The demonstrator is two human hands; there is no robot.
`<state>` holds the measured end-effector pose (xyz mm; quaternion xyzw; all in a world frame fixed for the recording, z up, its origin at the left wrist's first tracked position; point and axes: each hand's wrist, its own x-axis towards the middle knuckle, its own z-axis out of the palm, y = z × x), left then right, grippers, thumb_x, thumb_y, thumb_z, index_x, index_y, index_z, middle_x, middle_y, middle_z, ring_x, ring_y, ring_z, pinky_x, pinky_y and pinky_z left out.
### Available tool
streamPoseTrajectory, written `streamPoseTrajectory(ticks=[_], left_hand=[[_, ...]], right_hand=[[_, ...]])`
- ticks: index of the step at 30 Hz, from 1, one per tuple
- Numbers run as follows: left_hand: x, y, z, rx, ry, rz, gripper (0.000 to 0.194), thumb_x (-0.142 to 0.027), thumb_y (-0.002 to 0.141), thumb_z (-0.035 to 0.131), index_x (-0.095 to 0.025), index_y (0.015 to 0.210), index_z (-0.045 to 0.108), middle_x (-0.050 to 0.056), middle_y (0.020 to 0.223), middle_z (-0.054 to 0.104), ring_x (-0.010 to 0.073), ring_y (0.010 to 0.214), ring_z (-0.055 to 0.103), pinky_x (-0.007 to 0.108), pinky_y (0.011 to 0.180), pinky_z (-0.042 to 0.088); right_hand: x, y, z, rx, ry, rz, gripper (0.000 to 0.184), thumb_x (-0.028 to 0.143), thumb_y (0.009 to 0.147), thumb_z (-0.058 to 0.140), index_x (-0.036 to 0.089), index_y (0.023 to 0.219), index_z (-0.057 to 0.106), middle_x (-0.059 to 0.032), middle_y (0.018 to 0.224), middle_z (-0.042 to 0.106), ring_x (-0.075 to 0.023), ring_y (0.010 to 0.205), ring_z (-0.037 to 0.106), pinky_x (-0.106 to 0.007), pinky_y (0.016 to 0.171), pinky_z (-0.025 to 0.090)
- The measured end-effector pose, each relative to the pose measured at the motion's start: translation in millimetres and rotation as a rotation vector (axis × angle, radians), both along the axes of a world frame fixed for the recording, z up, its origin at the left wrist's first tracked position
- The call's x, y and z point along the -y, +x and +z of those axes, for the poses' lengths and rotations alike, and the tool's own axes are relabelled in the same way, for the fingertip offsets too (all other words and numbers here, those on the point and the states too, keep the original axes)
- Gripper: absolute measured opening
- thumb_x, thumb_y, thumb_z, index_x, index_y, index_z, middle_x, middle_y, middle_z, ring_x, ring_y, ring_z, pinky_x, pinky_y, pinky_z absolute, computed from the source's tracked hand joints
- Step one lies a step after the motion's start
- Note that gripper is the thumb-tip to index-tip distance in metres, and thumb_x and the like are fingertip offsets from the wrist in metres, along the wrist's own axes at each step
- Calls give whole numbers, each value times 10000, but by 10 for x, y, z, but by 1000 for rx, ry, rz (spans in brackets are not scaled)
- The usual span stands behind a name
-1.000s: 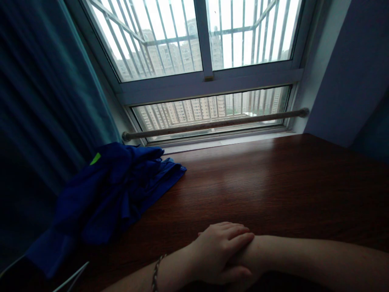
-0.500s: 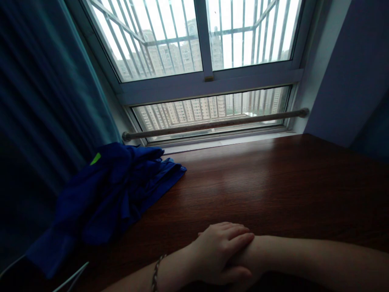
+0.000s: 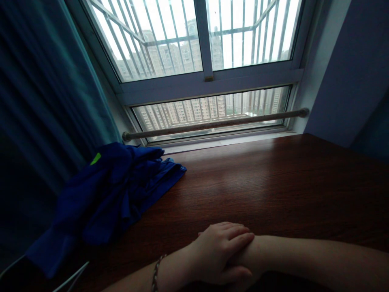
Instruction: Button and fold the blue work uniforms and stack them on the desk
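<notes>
My left hand lies at the near edge of a dark wooden tabletop. Its fingers are stretched flat and together, and a braided bracelet sits on its wrist. It rests on top of my right hand, which it covers almost wholly. Only my right wrist and forearm show, coming in from the right. Neither hand holds an object that I can see. A crumpled blue garment with a small green tag lies on the table to the left, apart from both hands.
A barred window fills the back wall, with a rod across its lower pane. A teal curtain hangs at the left. Thin white cables lie at the lower left corner.
</notes>
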<state>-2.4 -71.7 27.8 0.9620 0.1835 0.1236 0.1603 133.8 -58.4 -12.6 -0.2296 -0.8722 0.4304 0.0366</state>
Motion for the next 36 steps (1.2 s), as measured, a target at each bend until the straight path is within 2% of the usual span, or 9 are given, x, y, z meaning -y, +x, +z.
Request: streamPoseTrajectory(ticks=[8, 16, 25, 34, 36], left_hand=[[-3, -2, -17, 1, -1, 0, 590, -493, 788, 406, -160, 1267, 315, 112, 1202, 489, 243, 1073, 473, 387, 908, 393], [-5, -4, -21, -2, -7, 4, 591, -482, 784, 419, -160, 1268, 318, 114, 1206, 485, 243, 1082, 466, 390, 917, 383], [4, 0, 0, -15, -2, 8, 598, -490, 783, 425, -157, 1269, 322, 107, 1213, 486, 234, 1079, 469, 375, 922, 381], [-4, -2, 3, -11, -5, 7, 594, -492, 785, 420, -163, 1271, 322, 108, 1213, 486, 239, 1083, 467, 381, 922, 382], [-1, -4, -2, -9, -6, 8, 598, -495, 784, 419, -165, 1272, 320, 109, 1214, 486, 242, 1080, 469, 387, 919, 383]], right_hand=[[36, -73, -88, 1, -15, 23, 751, 435, 612, 658, 128, 1255, 420, -60, 1320, 385, -292, 1244, 257, -384, 1002, 297], [46, -86, -91, 3, -28, 23, 907, 452, 606, 657, 90, 1336, 260, -90, 1387, 260, -295, 1263, 207, -383, 1030, 242], [27, 0, 22, 4, -37, 11, 644, 434, 618, 649, 167, 1185, 503, -33, 1243, 470, -282, 1217, 315, -370, 971, 340], [35, -32, 35, 18, -45, 8, 618, 430, 651, 629, 159, 1189, 491, -47, 1215, 487, -273, 1198, 338, -371, 965, 341], [32, -23, 47, 24, -45, 10, 553, 432, 685, 604, 175, 1165, 504, -46, 1195, 496, -267, 1171, 371, -373, 951, 354]])
